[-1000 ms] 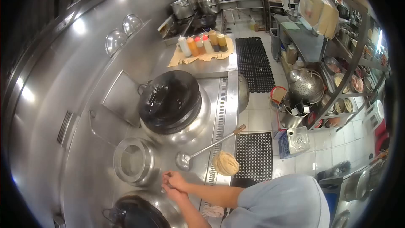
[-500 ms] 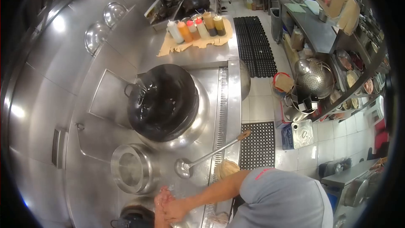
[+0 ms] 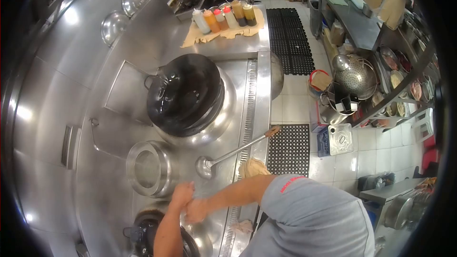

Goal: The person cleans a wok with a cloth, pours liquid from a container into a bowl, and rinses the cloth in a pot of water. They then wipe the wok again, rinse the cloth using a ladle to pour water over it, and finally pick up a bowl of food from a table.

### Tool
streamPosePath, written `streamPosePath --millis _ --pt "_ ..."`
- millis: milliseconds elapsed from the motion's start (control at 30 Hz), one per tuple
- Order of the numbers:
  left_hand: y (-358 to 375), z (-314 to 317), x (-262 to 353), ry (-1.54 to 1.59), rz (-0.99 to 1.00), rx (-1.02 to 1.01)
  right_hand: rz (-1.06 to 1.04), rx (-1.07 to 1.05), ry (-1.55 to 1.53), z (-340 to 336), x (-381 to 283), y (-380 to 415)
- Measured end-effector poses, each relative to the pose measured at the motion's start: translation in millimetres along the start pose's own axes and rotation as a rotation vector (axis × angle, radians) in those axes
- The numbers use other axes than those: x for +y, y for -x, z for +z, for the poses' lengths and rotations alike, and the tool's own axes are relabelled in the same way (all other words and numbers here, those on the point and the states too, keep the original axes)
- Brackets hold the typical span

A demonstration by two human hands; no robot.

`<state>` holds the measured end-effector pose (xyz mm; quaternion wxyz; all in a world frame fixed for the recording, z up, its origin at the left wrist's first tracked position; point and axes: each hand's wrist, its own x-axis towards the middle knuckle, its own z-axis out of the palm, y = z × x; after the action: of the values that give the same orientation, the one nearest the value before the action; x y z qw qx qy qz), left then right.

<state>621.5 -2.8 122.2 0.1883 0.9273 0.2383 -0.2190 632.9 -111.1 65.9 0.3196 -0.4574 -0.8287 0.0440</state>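
My left hand [image 3: 183, 193] reaches up from the bottom of the view, its fingers looking curled and closed. Close against its wrist is my right hand [image 3: 195, 210], also closed; blur hides whether anything is in either. Below both hands sits a dark wok [image 3: 150, 231] with a loop handle, partly covered by my left forearm. A steel ladle [image 3: 204, 167] with a wooden handle end lies on the counter just beyond my hands. Left of it stands a round steel pot ring with a strainer [image 3: 148, 167]. A pale cloth [image 3: 253, 167] lies by my right arm.
A large black wok [image 3: 185, 93] rests on the burner ahead. Several squeeze bottles [image 3: 223, 19] stand on torn cardboard [image 3: 190, 38]. The slotted drain [image 3: 249, 100] runs along the steel counter. Behind are rubber mats [image 3: 288, 150], a colander [image 3: 354, 78] and a lidded container [image 3: 341, 139].
The view has tilted, so the counter sits higher. My hands have shifted upward in view and my left forearm now shows. My right hand has slid from over the left hand toward its wrist.
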Motion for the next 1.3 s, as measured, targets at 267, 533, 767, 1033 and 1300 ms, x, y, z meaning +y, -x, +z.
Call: streamPosePath --millis 267,533,767,1033,1300 --pt "80.8 5.3 86.5 -0.202 -0.205 0.126 0.063 0.268 -0.135 82.0 -19.9 -3.7" --pt "81.1 36.2 75.6 0.936 0.142 -0.230 0.317 0.393 0.111 -63.7 -152.6 82.4" --pt "111.1 128.3 204.2 1.641 0.727 -0.244 1.187 1.049 -0.471 -128.4 -225.7 236.5" --pt "159.8 245.2 321.0 1.509 0.737 -0.772 1.461 1.295 -0.208 -146.2 -344.9 362.9" --pt "207.7 322.1 437.5 1.239 0.765 -0.862 1.367 1.426 0.173 -81.3 -445.6 482.0"
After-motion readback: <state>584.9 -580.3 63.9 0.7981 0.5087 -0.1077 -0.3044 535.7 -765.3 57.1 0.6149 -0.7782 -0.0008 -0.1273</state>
